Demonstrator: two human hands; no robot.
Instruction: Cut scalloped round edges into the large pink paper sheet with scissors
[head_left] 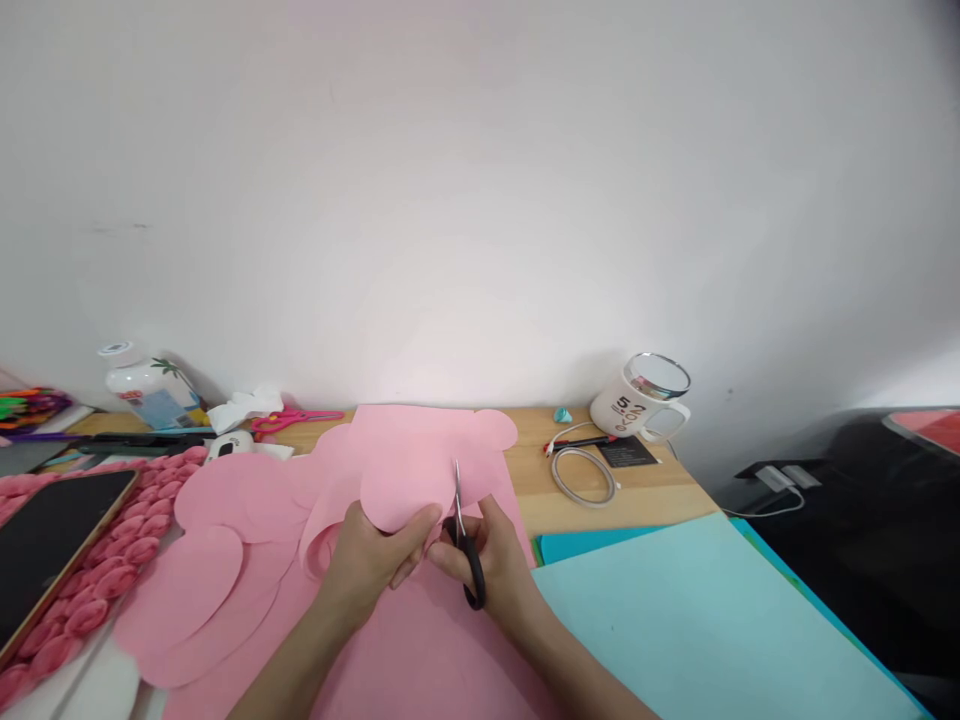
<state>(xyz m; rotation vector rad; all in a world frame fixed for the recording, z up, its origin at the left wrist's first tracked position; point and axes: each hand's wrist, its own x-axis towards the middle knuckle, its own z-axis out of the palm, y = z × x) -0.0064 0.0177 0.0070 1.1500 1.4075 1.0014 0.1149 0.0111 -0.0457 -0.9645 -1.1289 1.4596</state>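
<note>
Held up over the desk is a sheet of pink paper (409, 470) with a rounded edge. My left hand (375, 555) pinches its lower edge between thumb and fingers. My right hand (491, 565) is closed on a pair of scissors (471, 565) with black handles, the blades pointing away from me and set against the paper. Part of the blades is hidden behind the sheet. Several cut rounded pink paper pieces (191, 580) lie overlapping to the left. More pink paper (435, 650) lies under my hands.
At right lie light blue sheets (697, 620), a coiled cable (583, 478) and a white mug (637, 400). Pink-handled scissors (292, 418), a white bottle (154, 385) and crumpled tissue (247, 405) are along the wall. A phone (56, 545) rests on a pink knobbly mat (97, 580) at left.
</note>
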